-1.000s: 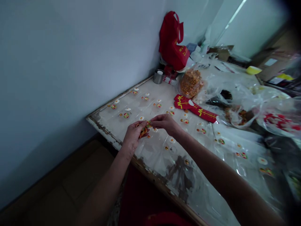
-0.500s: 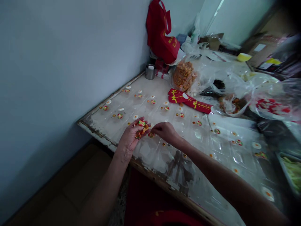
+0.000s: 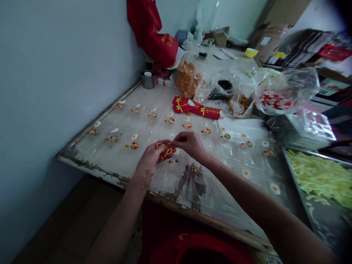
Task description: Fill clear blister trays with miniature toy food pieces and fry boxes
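Observation:
My left hand [image 3: 154, 157] is cupped, palm up, around a small heap of orange and red pieces [image 3: 165, 152], with the thumb resting on them. Against its fingertips my right hand [image 3: 189, 143] is closed in a pinch; what sits between those fingers, if anything, is too small to make out. Both hands are above clear plastic sheets or bags [image 3: 154, 128] spread over the tabletop. Small groups lie on them in rows: a fried-egg-shaped piece [image 3: 134, 136], a round red-and-green piece [image 3: 134, 145] and a tiny burger-like piece [image 3: 126, 146].
A metal tray of pale yellow strips [image 3: 319, 176] stands at the right. Behind are a bag of orange-brown snacks [image 3: 187, 80], red-and-yellow packets [image 3: 198, 109], a bag of red-and-white pieces [image 3: 275, 101], a metal cup [image 3: 148, 80] and a red bag [image 3: 156, 40]. A wall borders the left.
The view has swung right, bringing more of the tray into sight. My right hand has moved from a round piece on the plastic to the left hand's fingertips.

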`<state>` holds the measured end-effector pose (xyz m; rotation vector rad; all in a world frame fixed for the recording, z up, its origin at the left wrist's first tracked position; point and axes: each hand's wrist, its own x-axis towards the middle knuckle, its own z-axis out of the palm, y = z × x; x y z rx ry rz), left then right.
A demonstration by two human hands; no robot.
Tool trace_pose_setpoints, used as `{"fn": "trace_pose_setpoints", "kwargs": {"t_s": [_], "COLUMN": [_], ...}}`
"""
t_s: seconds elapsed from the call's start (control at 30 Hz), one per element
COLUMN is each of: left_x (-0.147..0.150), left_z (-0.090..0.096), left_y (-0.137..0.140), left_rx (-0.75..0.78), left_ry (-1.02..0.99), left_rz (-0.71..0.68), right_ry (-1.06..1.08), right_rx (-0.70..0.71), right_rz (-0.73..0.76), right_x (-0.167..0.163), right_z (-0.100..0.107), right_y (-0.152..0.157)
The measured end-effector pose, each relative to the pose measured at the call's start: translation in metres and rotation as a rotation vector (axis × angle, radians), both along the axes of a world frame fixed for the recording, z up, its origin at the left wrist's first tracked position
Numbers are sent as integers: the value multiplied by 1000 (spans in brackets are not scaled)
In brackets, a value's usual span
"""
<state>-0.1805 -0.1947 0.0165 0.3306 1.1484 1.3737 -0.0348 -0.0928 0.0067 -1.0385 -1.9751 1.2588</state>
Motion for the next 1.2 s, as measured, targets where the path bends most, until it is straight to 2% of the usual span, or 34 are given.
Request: {"fn": "trace_pose_setpoints", "kwargs": {"t_s": [0.03, 0.13, 0.2, 0.3, 0.43, 0.53, 0.7, 0.87, 0.93, 1.0, 1.03, 1.1, 1.13, 1.2], "left_x": [-1, -9, -12, -8, 8, 17, 38, 92, 110, 118, 118, 110, 105, 96], "left_z": [-1, -3, -3, -4, -6, -8, -12, -10, -7, -5, -3, -2, -2, -2], "left_y": [-3, -16, -26, -36, -34, -25, -17, -26, -30, -32, -32, -31, -30, -28], "left_rx": [6, 30, 45, 55, 66, 68, 53, 69, 48, 11, -2, -15, -15, 2], "left_ry": [11, 38, 37, 27, -31, -100, -46, -98, -146, -206, -231, -251, -239, -193], "left_rz": [36, 156, 186, 174, 176, 151, 158, 53, 32, 13, 16, 62, 88, 94], "right_ry": [-15, -100, -214, -393, -553, -556, -240, -163, -96, 1, 40, 54, 18, -130], "right_rx": [-11, -167, -196, -67, 210, 253, 26, -218, -349, -389, -355, -178, -48, 251], "right_rz": [5, 99, 174, 211, 116, 117, 89, 110, 43, -76, -147, -257, -255, -118], "right_x": [6, 20, 26, 30, 30, 32, 43, 80, 105, 131, 142, 162, 169, 178], "right_z": [-1, -8, -14, -21, -24, -22, -9, -2, 0, 3, 5, 5, 3, -4], "right_y": [0, -3, -7, -15, -21, -18, -16, -34, -40, -41, -42, -43, -45, -53]}}
